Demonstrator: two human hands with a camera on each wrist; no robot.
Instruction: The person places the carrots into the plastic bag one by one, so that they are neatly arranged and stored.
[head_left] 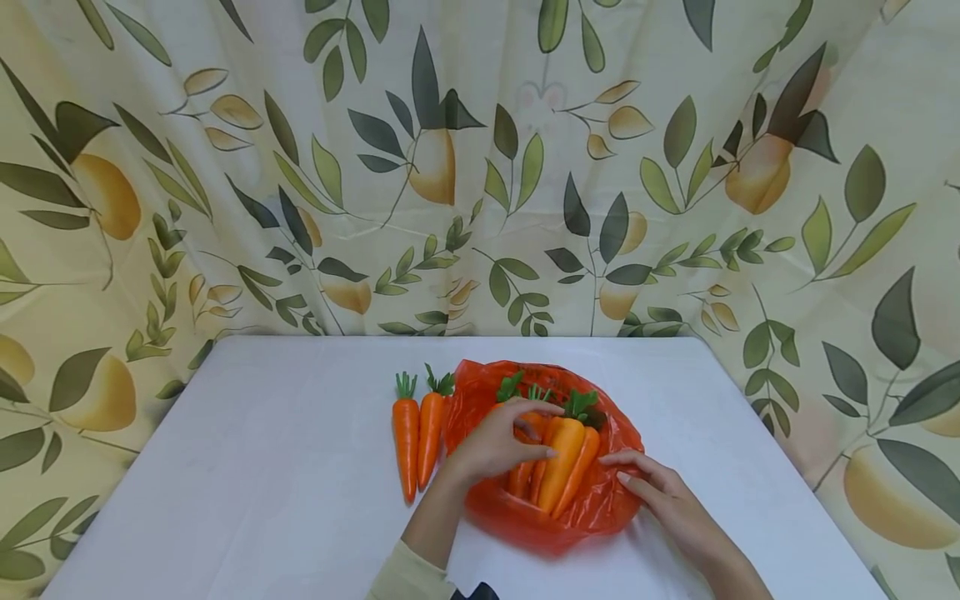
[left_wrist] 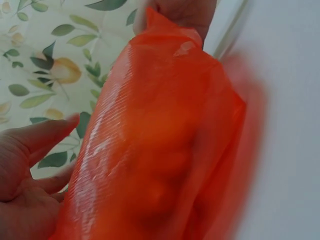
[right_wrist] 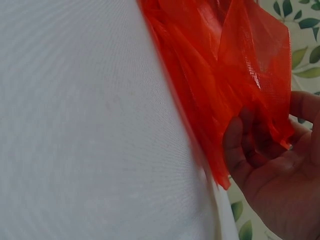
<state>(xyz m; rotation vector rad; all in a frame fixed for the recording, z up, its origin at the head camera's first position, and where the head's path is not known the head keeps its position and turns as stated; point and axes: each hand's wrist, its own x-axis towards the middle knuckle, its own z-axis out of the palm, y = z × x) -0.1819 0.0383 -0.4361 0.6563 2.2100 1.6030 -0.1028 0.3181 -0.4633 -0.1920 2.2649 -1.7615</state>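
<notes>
text: none readable | labels: none readable on bag (head_left: 551, 533) or carrots (head_left: 406, 442) | brands: none readable | numbers: none readable | signs: none readable on curtain (head_left: 525, 237) or bench (head_left: 285, 467)

The table (head_left: 262, 467) has a flat white top. Two orange carrots (head_left: 406, 437) lie on it, side by side. A crinkly red bag (head_left: 540, 533) sits just to the right of them, its mouth open.
</notes>
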